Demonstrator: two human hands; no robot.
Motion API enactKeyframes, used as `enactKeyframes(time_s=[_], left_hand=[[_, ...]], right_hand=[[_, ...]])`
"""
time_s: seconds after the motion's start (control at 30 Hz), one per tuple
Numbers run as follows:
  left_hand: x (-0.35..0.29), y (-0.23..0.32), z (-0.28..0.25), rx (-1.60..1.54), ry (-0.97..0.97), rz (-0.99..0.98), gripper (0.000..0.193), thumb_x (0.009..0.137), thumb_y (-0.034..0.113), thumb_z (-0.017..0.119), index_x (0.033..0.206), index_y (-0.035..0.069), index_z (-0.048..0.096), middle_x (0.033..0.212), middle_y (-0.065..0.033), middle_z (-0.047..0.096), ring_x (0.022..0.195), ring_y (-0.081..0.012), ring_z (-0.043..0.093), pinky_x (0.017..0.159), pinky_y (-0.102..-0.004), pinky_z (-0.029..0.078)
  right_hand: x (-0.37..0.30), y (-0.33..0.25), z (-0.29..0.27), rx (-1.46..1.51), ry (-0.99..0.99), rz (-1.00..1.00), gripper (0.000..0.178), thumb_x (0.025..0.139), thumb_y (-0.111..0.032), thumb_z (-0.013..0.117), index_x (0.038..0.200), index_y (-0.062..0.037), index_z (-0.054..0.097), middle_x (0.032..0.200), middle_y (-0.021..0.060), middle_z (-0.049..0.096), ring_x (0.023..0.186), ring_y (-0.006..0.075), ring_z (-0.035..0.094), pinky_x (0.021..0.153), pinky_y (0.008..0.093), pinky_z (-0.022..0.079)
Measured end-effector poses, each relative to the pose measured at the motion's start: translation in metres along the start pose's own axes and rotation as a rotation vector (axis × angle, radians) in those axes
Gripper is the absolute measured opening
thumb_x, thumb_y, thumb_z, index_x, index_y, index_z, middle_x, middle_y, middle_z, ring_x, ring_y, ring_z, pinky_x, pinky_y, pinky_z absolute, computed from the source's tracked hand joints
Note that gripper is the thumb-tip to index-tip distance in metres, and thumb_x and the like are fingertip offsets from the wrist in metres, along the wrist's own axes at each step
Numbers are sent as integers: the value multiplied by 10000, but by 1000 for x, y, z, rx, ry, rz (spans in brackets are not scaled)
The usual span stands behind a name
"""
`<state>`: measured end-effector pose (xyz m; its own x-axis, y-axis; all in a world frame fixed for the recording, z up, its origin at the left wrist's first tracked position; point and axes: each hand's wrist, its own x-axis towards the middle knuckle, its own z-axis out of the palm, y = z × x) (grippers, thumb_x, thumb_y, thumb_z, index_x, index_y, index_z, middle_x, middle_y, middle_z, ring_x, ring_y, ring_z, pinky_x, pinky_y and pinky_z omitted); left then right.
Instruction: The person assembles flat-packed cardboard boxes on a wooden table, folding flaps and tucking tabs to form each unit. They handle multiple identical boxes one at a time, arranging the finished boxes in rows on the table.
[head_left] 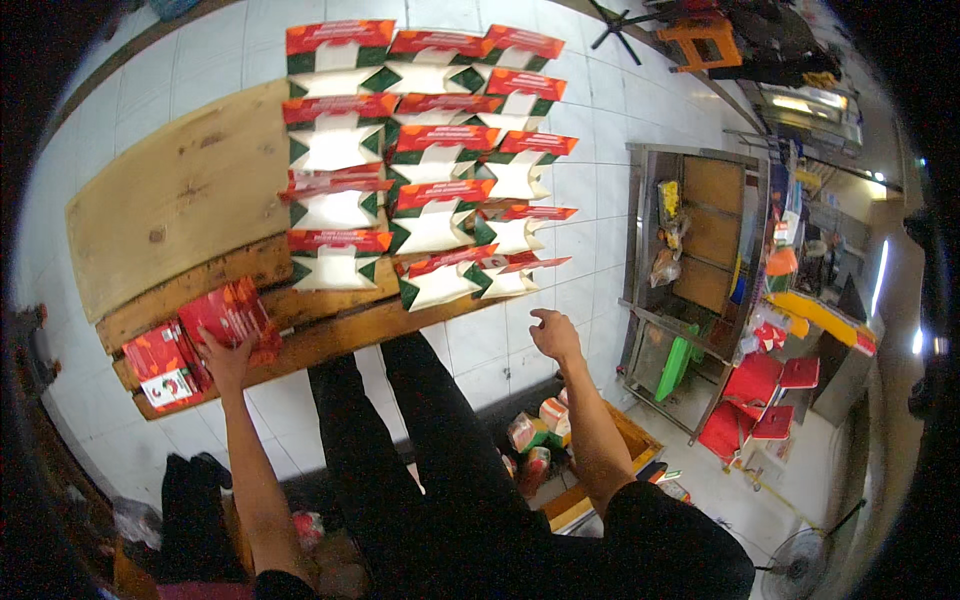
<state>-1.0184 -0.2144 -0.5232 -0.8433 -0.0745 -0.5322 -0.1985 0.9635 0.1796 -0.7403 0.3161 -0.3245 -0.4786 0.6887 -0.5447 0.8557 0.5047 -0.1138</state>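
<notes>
My left hand grips the edge of a red flat packet at the near left of the wooden table, its thumb and fingers spread over it. Beside that lies another red packet with a white patch. My right hand hangs in the air off the table's near right corner, its index finger held out and nothing visible in it. Several paper cartons stand in three columns on the table's right part, with white insides, green sides and raised red flaps.
A pale board covers the far left of the wooden table. Below my right arm stands a wooden crate with wrapped bundles next to it. To the right are a metal-framed rack, red chairs and a fan.
</notes>
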Motion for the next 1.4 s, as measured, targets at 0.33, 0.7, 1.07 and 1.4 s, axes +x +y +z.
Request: enactKeyframes(time_s=[0.33,0.7,1.07,1.4], left_hand=[[-37,-33,-62,92,312,304,340,895,127,516,1191,-22,588,879,-278,666,825,-487,646,732,-549,515],[-184,3,-225,32,552,224,244,955,151,550,1153,28,624,1029,-247,668,947,-470,627,820,-537,502],[-247,72,-320,-139,84,556,356,970,187,579,1285,30,630,1156,-253,674,1058,-431,645,922,-449,506],[-352,223,-415,81,-62,1097,396,858,-8,608,1203,153,720,1175,-92,715,1144,-302,624,1084,-450,391]], right_hand=[[54,-56,-66,11,135,-19,559,839,-223,577,1398,-216,564,1051,217,708,946,405,689,848,533,542],[74,-121,-149,266,232,-67,653,828,-204,591,1471,-210,477,1177,217,682,1108,371,656,908,502,534],[64,-226,-236,480,253,-562,524,855,-262,571,1340,-64,576,1101,254,689,1023,418,665,867,506,531],[-167,-294,-162,489,-617,-1183,495,938,-481,582,1147,-47,695,934,164,721,830,240,683,750,387,531]])
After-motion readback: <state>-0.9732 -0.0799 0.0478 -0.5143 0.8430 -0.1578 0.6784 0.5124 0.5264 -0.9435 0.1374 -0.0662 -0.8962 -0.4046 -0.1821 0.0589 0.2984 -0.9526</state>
